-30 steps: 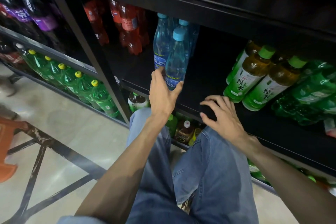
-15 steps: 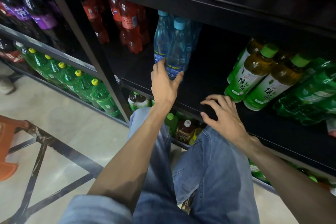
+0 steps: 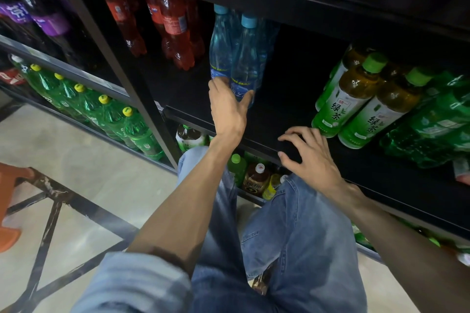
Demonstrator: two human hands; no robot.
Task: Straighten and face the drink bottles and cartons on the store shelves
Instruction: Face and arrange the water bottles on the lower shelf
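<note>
Just beside red soda bottles (image 3: 175,33), the left hand (image 3: 227,109) grips a blue water bottle (image 3: 245,63); right hand (image 3: 310,155) rests loosely curled on the shelf edge (image 3: 381,175).

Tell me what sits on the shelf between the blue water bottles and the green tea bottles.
Nothing stands there: in the head view the black shelf is bare between the blue water bottles and the green tea bottles.
</note>
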